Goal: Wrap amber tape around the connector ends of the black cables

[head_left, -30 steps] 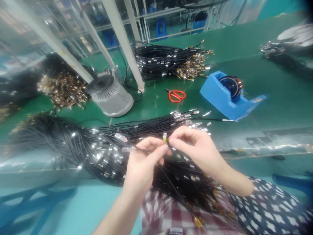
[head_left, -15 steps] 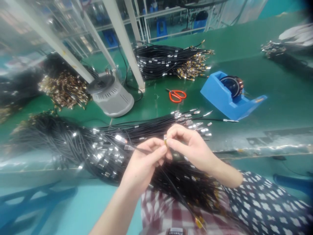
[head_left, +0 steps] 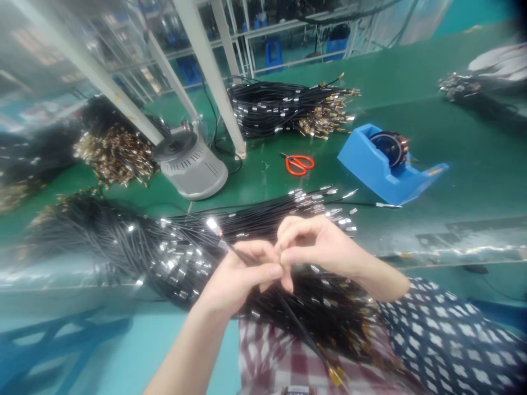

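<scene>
A black cable [head_left: 299,323] runs through my left hand [head_left: 242,274], whose fingers are closed around it. One end with a white tag [head_left: 213,226] sticks out at the upper left; the other end, with a yellow-gold connector [head_left: 336,376], hangs over my lap. My right hand [head_left: 315,244] pinches at the cable beside the left fingertips. Whatever small piece lies between its thumb and index finger is mostly hidden. Beneath both hands lies a thick bundle of black cables [head_left: 177,263] with silvery tags, reaching across the table edge onto my lap.
On the green table [head_left: 247,181] lie red-handled scissors [head_left: 300,164] and a blue tape dispenser [head_left: 373,164]. A grey round-topped device [head_left: 193,170] stands by white posts [head_left: 206,71]. More cable bundles [head_left: 280,107] lie behind, with gold connector ends [head_left: 115,153] at left.
The right hand's fingers have curled closer over the left fingertips, and the small yellowish piece seen between them is now covered. The cable's tagged end has shifted up and right.
</scene>
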{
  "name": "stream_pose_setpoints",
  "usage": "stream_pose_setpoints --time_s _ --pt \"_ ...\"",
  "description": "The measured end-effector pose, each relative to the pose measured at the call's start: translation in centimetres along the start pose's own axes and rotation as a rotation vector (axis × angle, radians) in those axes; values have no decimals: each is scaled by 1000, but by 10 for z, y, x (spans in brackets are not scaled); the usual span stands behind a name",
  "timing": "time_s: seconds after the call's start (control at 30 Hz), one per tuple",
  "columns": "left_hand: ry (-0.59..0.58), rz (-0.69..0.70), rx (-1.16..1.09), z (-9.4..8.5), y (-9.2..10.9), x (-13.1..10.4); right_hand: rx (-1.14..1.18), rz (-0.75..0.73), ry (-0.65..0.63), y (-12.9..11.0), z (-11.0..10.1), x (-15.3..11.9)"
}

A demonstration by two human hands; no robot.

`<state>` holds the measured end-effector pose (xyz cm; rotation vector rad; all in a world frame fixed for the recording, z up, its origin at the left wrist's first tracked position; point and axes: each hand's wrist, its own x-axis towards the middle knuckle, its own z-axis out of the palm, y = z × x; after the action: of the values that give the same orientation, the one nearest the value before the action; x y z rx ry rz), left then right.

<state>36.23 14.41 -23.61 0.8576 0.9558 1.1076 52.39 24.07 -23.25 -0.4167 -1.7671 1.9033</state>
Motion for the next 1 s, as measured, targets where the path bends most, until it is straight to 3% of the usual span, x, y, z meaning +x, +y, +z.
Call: stream_pose_setpoints --time_s 0.1,0.23,0.27,0.4,0.6,0.7,0.8,0.9,1.0 --pt "-104 -63 -12 -7 -1 2 10 -108 -148 -1 -8 0" --pt "-73 -63 22 -3 -2 3 -5 -55 -380 -7 -26 -7" --pt "-56 -58 49 0 -2 4 -26 -44 -338 -8 -29 -9" --pt "1 -83 204 12 -4 11 -244 41 59 -11 -24 -11" --pt "-9 7 168 22 -12 24 -262 -97 -31 -14 -5 -10" --pt "11 -17 220 22 -12 20 -75 -9 26 -9 -11 -13" --pt "118 6 242 23 -7 14 28 110 77 -6 -19 -18" --pt "159 15 229 26 -3 11 -46 94 147 -10 -20 -23" --pt "111 -16 258 28 -4 13 -145 27 111 -16 -14 -25"
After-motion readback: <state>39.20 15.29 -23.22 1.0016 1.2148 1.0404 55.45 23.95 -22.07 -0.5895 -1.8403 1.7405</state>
